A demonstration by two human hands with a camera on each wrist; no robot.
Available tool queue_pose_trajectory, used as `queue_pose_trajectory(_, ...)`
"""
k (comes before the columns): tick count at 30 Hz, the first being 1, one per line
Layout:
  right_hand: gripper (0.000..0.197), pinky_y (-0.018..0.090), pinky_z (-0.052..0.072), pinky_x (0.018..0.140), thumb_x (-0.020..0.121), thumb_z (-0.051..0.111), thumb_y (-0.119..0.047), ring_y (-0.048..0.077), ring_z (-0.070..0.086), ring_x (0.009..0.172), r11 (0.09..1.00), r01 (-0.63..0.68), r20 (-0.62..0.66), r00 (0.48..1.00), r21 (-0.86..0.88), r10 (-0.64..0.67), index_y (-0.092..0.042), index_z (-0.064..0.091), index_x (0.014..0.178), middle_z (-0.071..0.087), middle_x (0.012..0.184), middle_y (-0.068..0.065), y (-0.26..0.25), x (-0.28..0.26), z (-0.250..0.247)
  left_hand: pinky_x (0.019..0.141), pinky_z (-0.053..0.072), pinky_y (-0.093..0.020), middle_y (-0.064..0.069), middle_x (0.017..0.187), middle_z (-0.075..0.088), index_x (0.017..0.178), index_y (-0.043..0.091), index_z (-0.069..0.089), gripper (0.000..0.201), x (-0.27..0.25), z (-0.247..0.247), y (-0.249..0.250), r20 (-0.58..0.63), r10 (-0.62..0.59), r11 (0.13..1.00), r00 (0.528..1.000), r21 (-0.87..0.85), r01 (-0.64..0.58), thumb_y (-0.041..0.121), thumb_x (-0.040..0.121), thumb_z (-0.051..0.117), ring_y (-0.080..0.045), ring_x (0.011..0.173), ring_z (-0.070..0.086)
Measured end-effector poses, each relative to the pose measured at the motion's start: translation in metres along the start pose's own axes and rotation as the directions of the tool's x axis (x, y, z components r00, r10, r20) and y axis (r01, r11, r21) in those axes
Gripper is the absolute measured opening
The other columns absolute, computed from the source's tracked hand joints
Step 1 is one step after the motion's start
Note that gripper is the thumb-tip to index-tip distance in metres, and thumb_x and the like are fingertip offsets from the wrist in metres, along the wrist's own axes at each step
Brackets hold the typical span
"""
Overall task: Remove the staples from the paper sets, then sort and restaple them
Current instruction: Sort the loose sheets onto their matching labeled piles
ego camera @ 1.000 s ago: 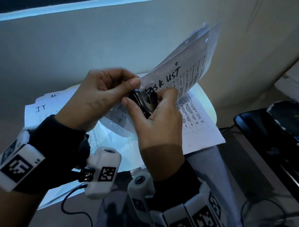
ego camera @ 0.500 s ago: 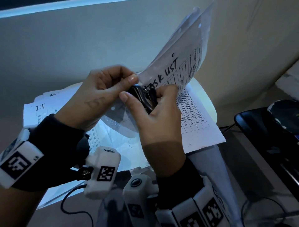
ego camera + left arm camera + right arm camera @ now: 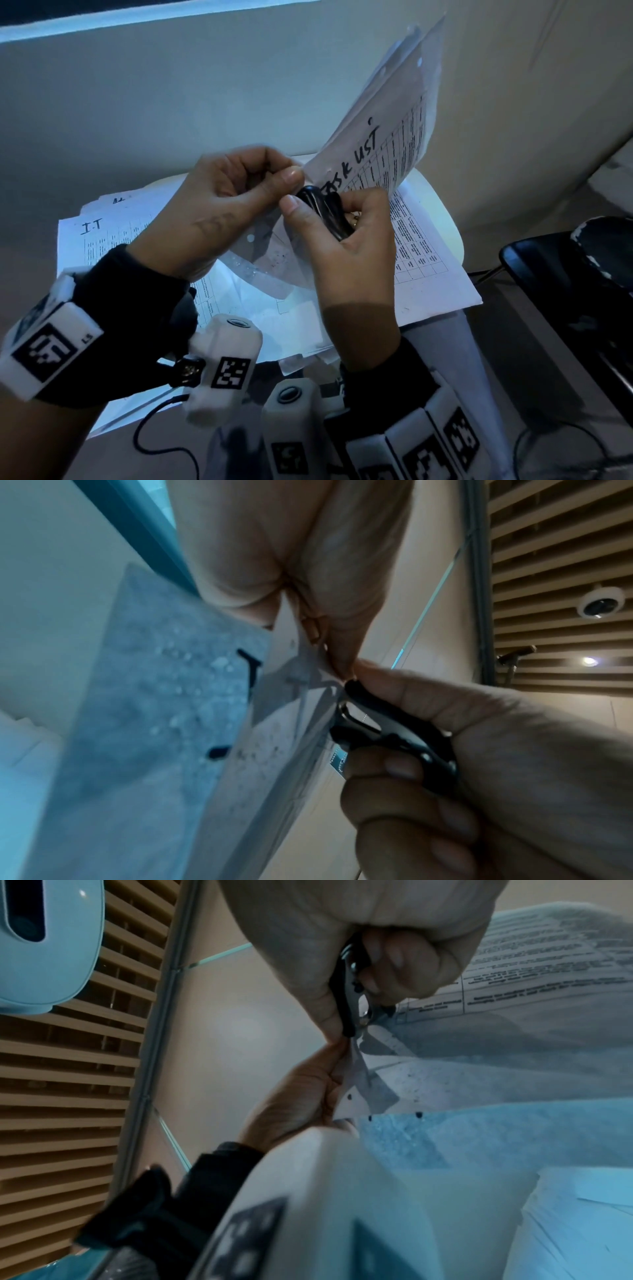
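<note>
My left hand (image 3: 239, 192) pinches the corner of a paper set (image 3: 387, 133) headed "TASK LIST" and holds it up in the air, its sheets fanning up to the right. My right hand (image 3: 342, 236) grips a black staple remover (image 3: 323, 209) whose metal claws bite at that same corner. The left wrist view shows the staple remover (image 3: 387, 723) against the paper set (image 3: 274, 723) just below my left thumb. From the right wrist, the staple remover (image 3: 349, 993) meets the paper set (image 3: 445, 1056) at the pinched corner. The staple itself is hidden.
More printed sheets (image 3: 428, 253) lie on a small white table (image 3: 442, 212) under my hands, one marked "I.T" (image 3: 90, 226) at the left. A black chair (image 3: 565, 274) stands to the right. A pale wall (image 3: 205, 85) is close behind.
Both hands have lifted the held paper set a little, and its free end now stands more upright. The staple remover stays at the corner.
</note>
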State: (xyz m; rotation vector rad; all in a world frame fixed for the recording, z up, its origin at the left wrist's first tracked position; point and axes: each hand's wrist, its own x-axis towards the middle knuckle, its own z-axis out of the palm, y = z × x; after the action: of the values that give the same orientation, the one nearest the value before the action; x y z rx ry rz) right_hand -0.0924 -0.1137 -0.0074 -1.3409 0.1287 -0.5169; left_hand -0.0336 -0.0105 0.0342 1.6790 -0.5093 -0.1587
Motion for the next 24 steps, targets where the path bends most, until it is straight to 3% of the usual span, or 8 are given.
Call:
queue_pose_trajectory(4,0.036,0.009,0.039,0.056,0.07,0.078,-0.027,-0.006,0.053,0.057,1.0,0.015,-0.069,0.997,-0.021,-0.016,-0.021,0.043,0.076,0.056,0.06,-0.028,0.003,0.001,0.003,0.039,0.042,-0.019,0.002,0.056,0.063,0.064,0.025,0.072,0.009,0.001,0.003,0.003,-0.011,0.04,0.999,0.999,0.025,-0.04,0.022,0.071,0.067,-0.021,0.046,0.049)
queue_pose_trajectory(8,0.032,0.008,0.038,0.053,0.073,0.077,-0.019,-0.005,0.052,0.054,1.0,0.024,-0.083,0.996,0.015,-0.023,-0.017,0.045,0.075,0.056,0.059,-0.025,0.006,0.001,0.005,0.056,0.051,-0.018,0.002,0.06,0.068,0.062,0.021,0.073,0.003,0.002,0.002,0.003,-0.016,0.012,1.0,1.0,-0.018,-0.012,0.019,0.064,0.071,-0.008,0.053,0.059)
queue_pose_trajectory(10,0.03,0.008,0.038,0.052,0.076,0.075,-0.016,-0.006,0.051,0.053,0.999,0.027,-0.078,0.997,0.031,-0.025,-0.013,0.046,0.077,0.055,0.057,-0.027,0.008,0.001,0.006,0.053,0.05,-0.015,0.003,0.057,0.067,0.061,0.02,0.072,0.005,0.003,0.001,0.003,-0.03,0.0,1.0,1.0,-0.021,0.0,0.019,0.065,0.068,-0.006,0.051,0.059)
queue_pose_trajectory(13,0.03,0.01,0.041,0.055,0.072,0.074,-0.025,-0.005,0.053,0.057,0.999,0.029,-0.071,0.997,0.034,-0.026,-0.013,0.047,0.079,0.056,0.059,-0.026,0.01,0.001,0.007,0.045,0.045,-0.013,0.005,0.054,0.062,0.063,0.018,0.068,0.006,0.004,0.002,0.002,-0.034,-0.031,0.999,0.999,-0.017,0.031,0.019,0.068,0.066,-0.004,0.046,0.055)
queue_pose_trajectory(16,0.03,0.01,0.042,0.057,0.075,0.076,-0.021,-0.006,0.054,0.06,0.999,0.006,-0.072,0.997,0.041,-0.003,-0.016,0.047,0.076,0.057,0.062,-0.027,0.011,-0.001,0.006,0.046,0.044,-0.014,0.002,0.058,0.059,0.072,0.014,0.061,0.012,0.007,0.005,-0.003,-0.013,-0.077,0.997,0.997,-0.013,0.077,0.014,0.073,0.072,-0.005,0.048,0.053)
queue_pose_trajectory(19,0.029,0.024,0.044,0.064,0.065,0.075,-0.037,0.004,0.053,0.062,0.994,-0.069,-0.114,0.99,0.084,0.078,-0.025,0.05,0.071,0.058,0.062,-0.015,0.016,0.002,0.003,0.054,0.045,-0.019,-0.002,0.067,0.057,0.074,0.017,0.057,0.007,0.009,0.011,-0.008,-0.005,-0.083,0.997,0.997,0.01,0.083,0.021,0.077,0.062,-0.009,0.057,0.052)
queue_pose_trajectory(21,0.026,0.028,0.04,0.058,0.064,0.075,-0.039,0.011,0.047,0.057,0.973,-0.148,-0.081,0.983,0.176,0.164,-0.027,0.052,0.069,0.052,0.062,-0.006,0.016,0.006,0.0,0.055,0.044,-0.02,-0.004,0.07,0.056,0.075,0.017,0.055,0.008,0.01,0.015,-0.009,-0.013,-0.073,0.997,0.997,0.035,0.073,0.022,0.08,0.059,-0.011,0.06,0.051)
queue_pose_trajectory(24,0.025,0.016,0.031,0.04,0.08,0.071,-0.02,0.005,0.037,0.044,0.941,-0.231,0.055,0.973,0.247,0.224,-0.021,0.048,0.071,0.043,0.059,-0.002,0.011,0.009,-0.009,0.052,0.044,-0.018,-0.004,0.07,0.056,0.076,0.016,0.054,0.013,0.014,0.016,-0.006,-0.02,-0.037,0.993,0.999,0.108,0.039,0.019,0.087,0.059,-0.009,0.057,0.051)
